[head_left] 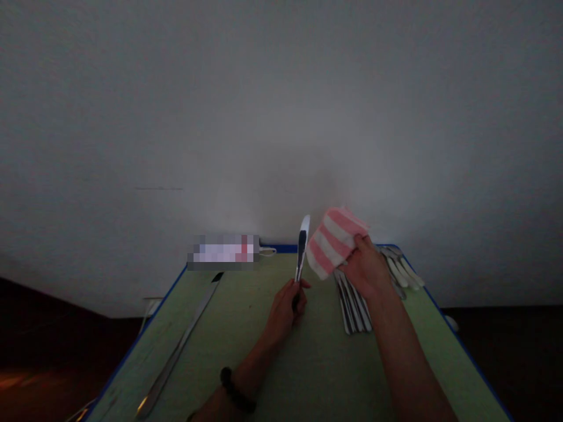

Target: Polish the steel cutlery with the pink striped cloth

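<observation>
Knife point(302, 249), one piece, held in the air over the green table point(253, 305), with blade pointing up. Clamped around its handle: left hand point(285, 306), with one dark bracelet point(233, 394) on the wrist. Pinched between thumb and fingers of right hand point(366, 266): one cloth point(336, 241) with pink and white stripes, just beside the blade; cannot tell if touching it. Both hands apart from each other. Near the right hand, on the table: one group of metal handles point(354, 308), lying side by side, at least four by count, upper ends partly covered. Farther to the right: one group of pale-handled cutlery point(398, 271), at least three handles by count. On the left side: one long metal utensil point(179, 347), lying slantwise, well apart from both groups. Near the far left corner: one pale object point(220, 253), too blurred to name, and just beside it, one white cord point(269, 255).
</observation>
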The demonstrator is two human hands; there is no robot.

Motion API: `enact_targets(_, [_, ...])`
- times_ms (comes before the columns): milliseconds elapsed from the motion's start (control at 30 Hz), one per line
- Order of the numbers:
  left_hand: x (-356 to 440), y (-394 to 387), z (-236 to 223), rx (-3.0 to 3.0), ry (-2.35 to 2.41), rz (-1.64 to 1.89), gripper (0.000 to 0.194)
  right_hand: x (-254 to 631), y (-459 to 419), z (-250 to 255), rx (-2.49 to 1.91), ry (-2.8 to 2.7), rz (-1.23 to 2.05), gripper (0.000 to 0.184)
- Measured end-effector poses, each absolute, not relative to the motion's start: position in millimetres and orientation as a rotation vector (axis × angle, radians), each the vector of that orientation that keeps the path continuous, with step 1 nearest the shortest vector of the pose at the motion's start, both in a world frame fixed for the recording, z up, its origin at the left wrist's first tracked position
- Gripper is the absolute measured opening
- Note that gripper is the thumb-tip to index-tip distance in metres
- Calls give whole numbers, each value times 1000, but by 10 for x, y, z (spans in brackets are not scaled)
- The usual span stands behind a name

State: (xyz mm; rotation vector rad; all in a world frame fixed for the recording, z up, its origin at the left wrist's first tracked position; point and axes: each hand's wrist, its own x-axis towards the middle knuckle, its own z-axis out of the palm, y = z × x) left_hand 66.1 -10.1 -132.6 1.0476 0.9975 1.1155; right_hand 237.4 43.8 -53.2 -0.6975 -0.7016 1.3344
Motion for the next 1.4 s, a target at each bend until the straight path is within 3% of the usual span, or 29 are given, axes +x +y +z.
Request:
enact_targets(167, [682, -144, -1361, 1054, 995, 1043, 34, 2346, 485, -562, -756, -311, 1539, 19])
enact_targets(367, [645, -130, -1384, 1044, 1025, 997, 35, 2099, 469, -520, -595, -257, 1755, 21])
enact_targets(500, [626, -161, -1334, 1110, 1042, 959, 36, 1924, 406, -651, -577, -356, 1615, 8])
enact_targets(567, [622, -175, -1306, 1152, 1044, 917, 36, 1888, 389, -727, -595, -437, 1511, 12])
enact_targets(700, [619, -179, -1306, 1185, 1054, 865, 35, 1878, 409, -784, -701, -605, 1611, 6])
enact_targets(900, [608, -169, -1371, 1188, 1073, 873, 33, 1806, 412, -761, -735, -676, 1671, 21])
enact_targets(1133, [605, -173, -1372, 1215, 1046, 875, 31, 1902, 443, -724, -717, -532, 1616, 13])
enact_targets(1400, [602, -181, -1334, 1232, 1022, 838, 33, 2137, 498, -584, -680, -493, 1562, 32])
